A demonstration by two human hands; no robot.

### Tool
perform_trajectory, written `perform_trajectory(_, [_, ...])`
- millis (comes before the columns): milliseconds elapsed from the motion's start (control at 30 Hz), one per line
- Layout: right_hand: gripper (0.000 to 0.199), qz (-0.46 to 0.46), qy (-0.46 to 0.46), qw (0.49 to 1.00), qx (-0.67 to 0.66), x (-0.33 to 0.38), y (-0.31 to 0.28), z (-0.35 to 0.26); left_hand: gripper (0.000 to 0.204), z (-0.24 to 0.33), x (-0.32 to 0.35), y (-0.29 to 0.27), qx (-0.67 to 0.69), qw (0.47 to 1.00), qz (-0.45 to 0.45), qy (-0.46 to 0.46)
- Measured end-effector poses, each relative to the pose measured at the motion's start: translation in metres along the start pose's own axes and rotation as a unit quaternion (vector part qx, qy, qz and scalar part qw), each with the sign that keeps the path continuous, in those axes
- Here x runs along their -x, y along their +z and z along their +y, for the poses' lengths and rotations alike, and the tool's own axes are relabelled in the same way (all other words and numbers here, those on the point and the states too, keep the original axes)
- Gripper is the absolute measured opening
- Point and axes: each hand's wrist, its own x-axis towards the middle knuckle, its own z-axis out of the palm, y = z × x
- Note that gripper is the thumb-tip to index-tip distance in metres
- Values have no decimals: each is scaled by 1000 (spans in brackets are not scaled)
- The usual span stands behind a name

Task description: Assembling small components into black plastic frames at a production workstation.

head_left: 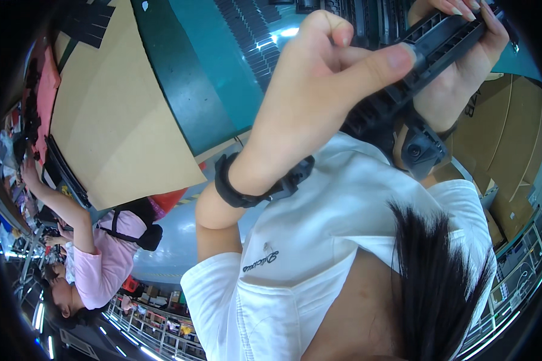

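A long black slatted plastic part (pixel 432 67) is held up at a slant between my two hands. My left hand (pixel 325 72) grips it from the left, the thumb pressed flat on its upper face and the fingers curled behind. Around the far end of the part, at the upper right, my right hand (pixel 464 72) is wrapped, fingertips over the edge. The part's lower end lies partly behind my left hand. Each wrist wears a black strap, and a small black camera (pixel 417 151) shows at the right one.
Rows of thin black strips (pixel 247 36) lie on the green table (pixel 193 78), with more black slatted parts (pixel 358 21) at the top. A large tan board (pixel 114 114) covers the left. Brown cardboard boxes (pixel 494 138) stand right. A co-worker in pink (pixel 111 246) reaches across at left.
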Motion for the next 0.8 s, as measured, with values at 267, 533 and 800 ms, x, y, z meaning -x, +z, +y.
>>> perform_trajectory(267, [18, 48, 56, 997, 14, 4, -27, -35, 10, 4, 10, -70, -612, 781, 70, 99])
perform_trajectory(533, [21, 30, 54, 998, 29, -2, -25, -34, 14, 1, -17, -105, -762, 603, -106, 209])
perform_trajectory(800, [21, -4, 41, 999, 12, -5, -21, -20, 6, 5, -27, -95, -713, 673, -94, 170])
